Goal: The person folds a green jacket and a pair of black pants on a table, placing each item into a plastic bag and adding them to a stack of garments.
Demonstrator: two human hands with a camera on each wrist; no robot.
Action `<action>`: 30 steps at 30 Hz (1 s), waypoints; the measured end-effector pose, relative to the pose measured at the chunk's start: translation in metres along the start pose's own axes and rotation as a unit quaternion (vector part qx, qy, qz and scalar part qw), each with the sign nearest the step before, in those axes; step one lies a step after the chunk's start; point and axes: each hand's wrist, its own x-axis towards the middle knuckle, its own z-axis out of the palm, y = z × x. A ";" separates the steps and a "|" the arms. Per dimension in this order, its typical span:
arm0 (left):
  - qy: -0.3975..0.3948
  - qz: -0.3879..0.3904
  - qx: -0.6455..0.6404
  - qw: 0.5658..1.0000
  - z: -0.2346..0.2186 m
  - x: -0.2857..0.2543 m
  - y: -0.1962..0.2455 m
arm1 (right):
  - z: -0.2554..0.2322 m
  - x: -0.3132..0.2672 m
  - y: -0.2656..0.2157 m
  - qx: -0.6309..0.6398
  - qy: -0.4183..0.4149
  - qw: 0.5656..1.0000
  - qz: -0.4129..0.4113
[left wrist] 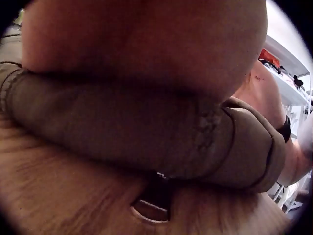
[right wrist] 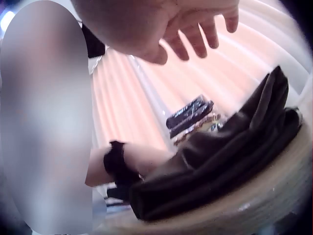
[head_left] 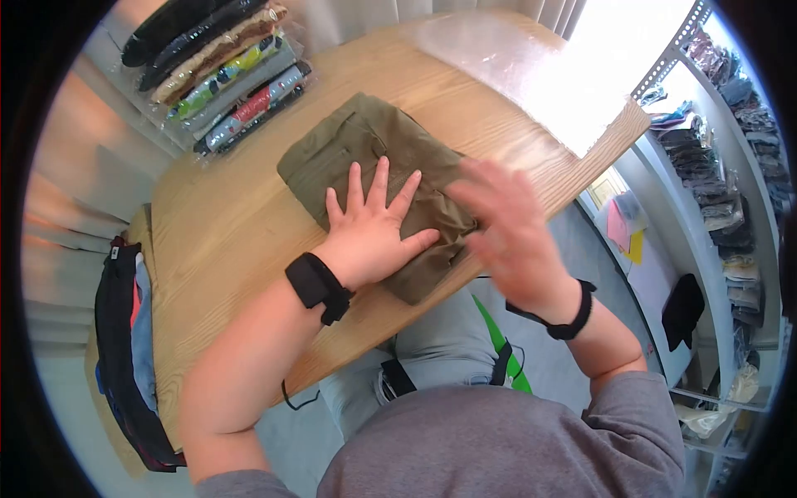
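A folded olive-green garment point(head_left: 320, 153) with seams and a pocket opening lies on the wooden table near its front edge. My left hand point(head_left: 369, 241) presses flat on top of it, fingers spread. The left wrist view shows the garment's thick folded layers point(left wrist: 117, 127) under the palm, with a dark tab and metal ring point(left wrist: 154, 208) below the fold. Blurred in the head view, my right hand point(head_left: 510, 236) is over the garment's right edge with its fingers extended. In the right wrist view this hand point(right wrist: 181, 29) appears above the garment point(right wrist: 210, 161), holding nothing.
At the back left stands a stack of garments in clear plastic point(head_left: 228, 83). A clear plastic sheet or bag point(head_left: 490, 62) lies at the table's far right. Dark and blue clothes point(head_left: 124, 357) hang at the left. Shelves point(head_left: 706, 174) with packed goods line the right side.
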 end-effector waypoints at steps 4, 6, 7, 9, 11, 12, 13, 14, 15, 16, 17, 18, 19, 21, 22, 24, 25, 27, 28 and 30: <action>0.032 0.061 -0.197 0.978 -0.017 -0.002 -0.039 | 0.039 0.003 0.012 -0.060 -0.133 0.989 -0.027; 0.208 -0.025 -0.523 0.826 -0.018 -0.010 -0.066 | 0.041 0.001 0.019 -0.031 -0.142 0.989 -0.017; 0.225 -0.191 -0.560 0.774 -0.023 -0.019 -0.085 | 0.040 0.001 0.018 -0.024 -0.148 0.989 -0.008; 0.170 -0.243 -0.595 0.747 -0.023 -0.032 -0.104 | 0.041 -0.001 0.018 -0.027 -0.143 0.989 -0.010; 0.066 -0.278 -0.691 0.664 -0.012 -0.033 -0.110 | 0.042 0.000 0.018 -0.035 -0.133 0.990 -0.019; 0.075 -0.273 -0.691 0.665 -0.004 -0.028 -0.110 | 0.041 0.000 0.018 -0.032 -0.136 0.990 -0.015; 0.068 -0.241 -0.741 0.623 0.001 -0.022 -0.108 | 0.041 0.001 0.018 -0.029 -0.140 0.990 -0.011; 0.059 -0.206 -0.787 0.579 0.002 -0.016 -0.104 | 0.042 0.001 0.016 -0.036 -0.133 0.990 -0.017; 0.056 -0.232 -0.789 0.567 -0.002 -0.010 -0.096 | 0.041 0.002 0.015 -0.030 -0.134 0.990 -0.016; 0.057 -0.217 -0.792 0.568 -0.005 -0.004 -0.093 | 0.039 0.001 0.016 -0.028 -0.136 0.990 -0.012; 0.038 -0.210 -0.797 0.566 -0.007 0.004 -0.089 | 0.039 0.000 0.018 -0.018 -0.134 0.991 -0.017; 0.019 -0.204 -0.800 0.564 -0.008 0.009 -0.084 | 0.037 -0.001 0.018 -0.031 -0.131 0.991 -0.016; 0.003 -0.175 -0.823 0.540 -0.010 0.013 -0.080 | 0.036 -0.001 0.018 -0.013 -0.136 0.991 -0.013; 0.015 -0.137 -0.824 0.550 -0.017 0.013 -0.070 | 0.031 0.001 0.015 0.007 -0.138 0.990 -0.016; 0.026 -0.106 -0.822 0.559 -0.025 0.009 -0.061 | 0.026 0.002 0.012 0.003 -0.135 0.991 -0.020; 0.059 -0.085 -0.818 0.566 -0.040 -0.007 -0.046 | 0.016 0.006 0.009 0.086 -0.143 0.986 -0.014; 0.099 -0.005 -0.793 0.602 -0.044 -0.013 -0.044 | 0.012 0.009 0.007 0.104 -0.141 0.984 -0.015; 0.146 0.082 -0.735 0.657 -0.065 -0.034 -0.036 | 0.001 0.018 -0.006 0.090 -0.102 0.990 -0.039; 0.147 0.088 -0.730 0.662 -0.075 -0.042 -0.035 | -0.003 0.026 -0.011 0.075 -0.066 0.993 -0.062; 0.254 0.171 -0.332 0.892 -0.093 -0.054 -0.036 | -0.002 0.044 -0.009 0.078 -0.048 0.993 -0.081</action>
